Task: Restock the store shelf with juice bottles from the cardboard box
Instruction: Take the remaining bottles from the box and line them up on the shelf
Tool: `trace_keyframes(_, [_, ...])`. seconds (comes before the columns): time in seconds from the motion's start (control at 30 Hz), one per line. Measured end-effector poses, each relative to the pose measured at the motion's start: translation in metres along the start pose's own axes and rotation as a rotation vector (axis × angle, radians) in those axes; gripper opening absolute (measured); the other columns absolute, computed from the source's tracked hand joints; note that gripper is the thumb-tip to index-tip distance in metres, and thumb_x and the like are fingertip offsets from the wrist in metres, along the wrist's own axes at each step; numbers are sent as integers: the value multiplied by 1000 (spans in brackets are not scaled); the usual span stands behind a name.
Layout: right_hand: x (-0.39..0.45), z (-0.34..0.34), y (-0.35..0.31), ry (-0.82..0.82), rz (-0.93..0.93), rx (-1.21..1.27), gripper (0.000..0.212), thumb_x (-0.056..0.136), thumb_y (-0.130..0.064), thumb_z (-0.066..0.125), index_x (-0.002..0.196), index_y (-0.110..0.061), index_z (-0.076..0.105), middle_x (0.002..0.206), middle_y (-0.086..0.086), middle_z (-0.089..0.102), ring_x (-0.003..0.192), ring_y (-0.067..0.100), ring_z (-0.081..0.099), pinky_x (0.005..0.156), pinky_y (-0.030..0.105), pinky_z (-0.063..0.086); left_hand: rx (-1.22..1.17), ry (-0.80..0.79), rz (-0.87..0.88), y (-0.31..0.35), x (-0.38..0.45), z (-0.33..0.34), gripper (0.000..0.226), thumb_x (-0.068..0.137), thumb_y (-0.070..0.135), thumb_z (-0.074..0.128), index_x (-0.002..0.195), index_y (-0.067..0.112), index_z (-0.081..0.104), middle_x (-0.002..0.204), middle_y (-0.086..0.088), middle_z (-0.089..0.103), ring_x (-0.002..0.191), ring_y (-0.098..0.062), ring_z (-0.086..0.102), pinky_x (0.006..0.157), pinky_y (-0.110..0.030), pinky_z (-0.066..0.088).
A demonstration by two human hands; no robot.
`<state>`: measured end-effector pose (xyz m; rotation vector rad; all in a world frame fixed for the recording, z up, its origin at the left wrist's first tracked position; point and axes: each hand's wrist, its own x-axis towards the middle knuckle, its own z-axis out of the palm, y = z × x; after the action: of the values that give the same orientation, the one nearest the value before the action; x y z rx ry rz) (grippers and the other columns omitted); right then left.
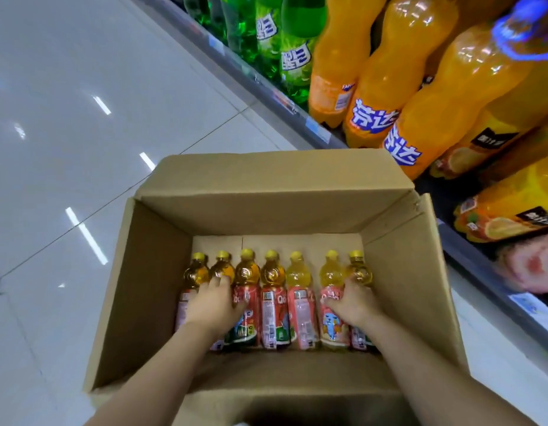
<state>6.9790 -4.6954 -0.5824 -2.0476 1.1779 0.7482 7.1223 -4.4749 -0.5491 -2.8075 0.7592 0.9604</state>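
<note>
the cardboard box stands open on the floor, just beside the store shelf, which runs along the person's right. seven juice bottles lie flat on the box bottom in one row, side by side and touching, each with its long axis pointing away from the person and its yellow cap at the far end.

both hands are down inside the box. the left hand rests over the second bottle from the left, fingers curled onto its neck and thumb against the next bottle's label; it looks to be closing round that bottle. the right hand is wrapped round the last bottle on the right, fingers over its shoulder and thumb lying across the label of the bottle beside it.

the bottles lie straight below and ahead of the hands, so each would be lifted up and out, then turned upright. the shelf lies to the right, so the right hand has the shorter way there and the left must cross over the box. the big orange soda bottles and green soda bottles fill the shelf part in view; the gap meant for the juice is not visible.
</note>
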Motion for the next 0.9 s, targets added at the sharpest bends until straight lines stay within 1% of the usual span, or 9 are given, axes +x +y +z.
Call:
trace_keyframes(0.1, [11, 6, -7, -68, 53, 55, 61, 76, -46, 72, 123, -14, 51, 119, 7, 63, 105, 25, 62, 86, 31, 50, 8, -2, 28, 6, 4, 4, 59, 90, 55, 45, 132, 15, 40, 132, -5, 50, 120, -23, 46, 95, -36, 44])
trace_keyframes(0.23, [16, 9, -20, -6, 120, -56, 64, 78, -41, 72, 126, -12, 42, 117, 8, 63, 105, 27, 62, 74, 31, 48, 6, 41, 73, 14, 8, 5, 59, 90, 53, 44, 135, 15, 40, 130, -5, 51, 121, -23, 46, 97, -36, 41])
trace_keyframes(0.33, [17, 17, -21, 73, 96, -211, 86, 82, -37, 70, 144, -8, 18, 115, 8, 64, 105, 27, 63, 73, 34, 49, -8, 79, 99, 21, 9, 8, 59, 90, 54, 43, 136, 17, 40, 129, -3, 52, 121, -22, 46, 98, -35, 40])
trace_keyframes(0.4, [18, 24, -19, 83, 47, -305, 109, 79, -44, 72, 149, -5, -2, 112, 8, 66, 103, 25, 62, 68, 32, 46, -14, 70, 106, 24, 8, 11, 58, 90, 56, 42, 135, 18, 41, 128, -1, 51, 121, -21, 46, 98, -34, 40])
trace_keyframes(0.43, [20, 25, -17, 88, 35, -327, 114, 76, -46, 73, 149, -6, -5, 109, 7, 66, 101, 24, 62, 66, 31, 46, -15, 61, 108, 26, 7, 13, 58, 90, 56, 42, 134, 19, 41, 128, -1, 52, 120, -21, 46, 97, -34, 40])
trace_keyframes(0.6, [16, 22, -18, 122, -11, -320, 108, 72, -42, 79, 148, -12, 7, 98, 6, 68, 84, 22, 67, 52, 28, 46, -67, 51, 117, 36, 7, 13, 52, 91, 55, 44, 128, 18, 45, 122, -1, 55, 114, -19, 50, 90, -31, 44])
trace_keyframes(0.67, [11, 20, -19, 114, -39, -283, 109, 73, -37, 79, 149, -15, 5, 113, 10, 63, 83, 22, 67, 55, 29, 51, -122, 43, 126, 44, 10, 13, 48, 91, 52, 46, 125, 18, 48, 119, -1, 56, 111, -19, 51, 87, -30, 46])
trace_keyframes(0.73, [5, 9, -20, 105, -76, -205, 109, 73, -33, 80, 149, -21, 3, 137, 14, 49, 89, 24, 67, 58, 29, 50, -155, 26, 135, 53, 13, 16, 49, 91, 50, 47, 126, 17, 49, 120, -2, 56, 113, -20, 50, 90, -32, 47])
trace_keyframes(0.9, [-17, -34, -18, 159, -154, -109, 107, 73, -31, 80, 148, -27, 4, 143, 12, 39, 111, 29, 60, 79, 37, 52, -9, -32, 93, 79, 26, 23, 59, 88, 59, 45, 126, 14, 51, 127, -8, 49, 121, -26, 40, 96, -36, 40])
